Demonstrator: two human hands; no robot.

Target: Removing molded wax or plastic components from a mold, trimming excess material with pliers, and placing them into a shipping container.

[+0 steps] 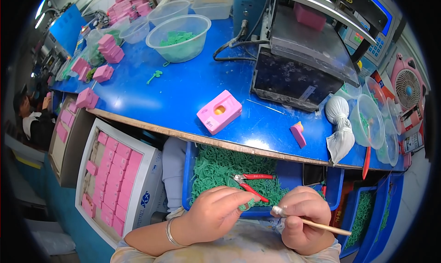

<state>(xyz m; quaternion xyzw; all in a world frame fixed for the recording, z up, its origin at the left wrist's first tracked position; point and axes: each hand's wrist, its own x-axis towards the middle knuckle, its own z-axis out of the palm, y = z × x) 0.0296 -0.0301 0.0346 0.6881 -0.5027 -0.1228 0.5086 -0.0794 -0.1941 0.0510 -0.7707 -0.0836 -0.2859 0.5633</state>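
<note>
My left hand (219, 213) pinches a small green wax piece (248, 204) between thumb and fingertips. My right hand (307, 217) grips a slim tool with a light wooden handle (330, 227); its short whitish tip points at the green piece, and its exact kind is not clear. Both hands are above a blue tray (340, 189) holding a heap of green wax pieces (220, 166). Red-handled nippers (255, 176) lie on the heap. Beyond the tray, a pink mold block (219, 111) with a yellow-orange spot in its hollow rests on the blue table.
A press machine (294, 74) stands at the back right, near a tied white cloth pouch (339, 125) and a small pink wedge (298, 135). Clear bowls (161, 31) stand farther back. A white box (142, 208) of pink blocks is at left. Another person (36, 116) sits far left.
</note>
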